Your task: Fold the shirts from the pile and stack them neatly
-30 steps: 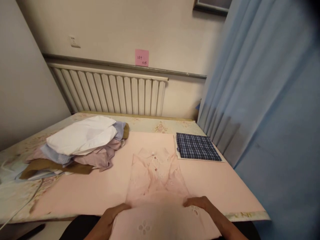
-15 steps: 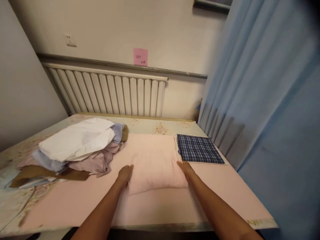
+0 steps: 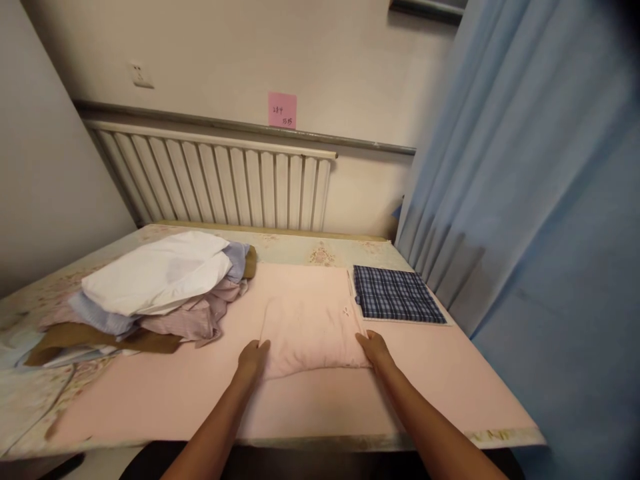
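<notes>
A folded pale pink cloth garment (image 3: 313,337), slightly wrinkled and with a small mark near its right side, is spread in front of me over a pink sheet (image 3: 190,393). At its left edge my left hand (image 3: 254,360) is closed, thumb on top and fingers hidden beneath. My right hand (image 3: 374,350) pinches the right edge in the same manner. The exact kind of garment cannot be told. Right of it, a folded dark blue plaid cloth (image 3: 397,295) lies flat on a thin pale board.
A heap of clothes (image 3: 160,273), white on top with blue, pinkish and brown pieces below, lies at the left. A blue curtain (image 3: 505,187) hangs along the right side. Behind the table stand a white radiator (image 3: 230,180) and a wall with a pink note (image 3: 283,110).
Both hands have come slightly lower onto the sheet with the pink garment. Its top surface looks flatter and more wrinkled, and the view has tilted a little.
</notes>
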`<state>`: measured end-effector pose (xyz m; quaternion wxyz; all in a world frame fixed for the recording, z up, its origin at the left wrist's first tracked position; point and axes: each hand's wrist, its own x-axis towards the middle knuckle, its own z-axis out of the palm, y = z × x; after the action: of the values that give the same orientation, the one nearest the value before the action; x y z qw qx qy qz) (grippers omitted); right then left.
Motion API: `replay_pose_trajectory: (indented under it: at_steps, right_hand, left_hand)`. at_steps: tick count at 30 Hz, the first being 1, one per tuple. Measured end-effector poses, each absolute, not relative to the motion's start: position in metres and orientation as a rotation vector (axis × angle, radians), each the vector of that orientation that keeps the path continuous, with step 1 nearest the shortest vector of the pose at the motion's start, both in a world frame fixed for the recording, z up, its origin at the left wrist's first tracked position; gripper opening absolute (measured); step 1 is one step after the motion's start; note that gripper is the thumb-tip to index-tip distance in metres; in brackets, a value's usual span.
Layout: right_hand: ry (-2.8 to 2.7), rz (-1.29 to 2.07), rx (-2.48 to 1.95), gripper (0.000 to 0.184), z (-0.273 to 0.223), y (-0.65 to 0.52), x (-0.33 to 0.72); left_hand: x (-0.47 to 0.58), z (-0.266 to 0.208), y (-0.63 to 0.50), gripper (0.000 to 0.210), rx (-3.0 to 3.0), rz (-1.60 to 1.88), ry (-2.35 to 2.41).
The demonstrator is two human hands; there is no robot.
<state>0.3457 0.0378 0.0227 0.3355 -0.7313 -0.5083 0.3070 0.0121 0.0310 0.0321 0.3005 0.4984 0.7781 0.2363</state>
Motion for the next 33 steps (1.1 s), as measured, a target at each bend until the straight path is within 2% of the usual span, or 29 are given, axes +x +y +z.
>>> replay_pose_trajectory:
  at_steps: [8, 19, 23, 28, 33]
  right_hand:
    - [-1.426, 0.3, -2.108, 0.025, 0.025, 0.007, 0.331]
    - [-1.674, 0.128, -2.17, 0.024, 0.018, -0.047, 0.332]
    - [-1.739, 0.088, -2.109, 0.025, 0.015, -0.058, 0.343]
    - [-1.689, -0.109, -1.839, 0.041, 0.032, -0.05, 0.345]
    - [-1.916, -0.037, -1.53, 0.044, 0.048, -0.022, 0.303]
  left_hand:
    - [0.009, 0.028, 0.009, 0.018, 1.471, 0.639, 2.128]
    - [-0.002, 0.021, -0.047, 0.018, 1.589, 0.49, 2.111]
    - [-0.002, 0.025, -0.059, 0.025, 1.593, 0.424, 2.075]
    - [0.013, 0.044, -0.056, 0.049, 1.869, 0.486, 2.231]
    - [0.076, 0.052, -0.025, 0.05, 2.242, 0.625, 2.087]
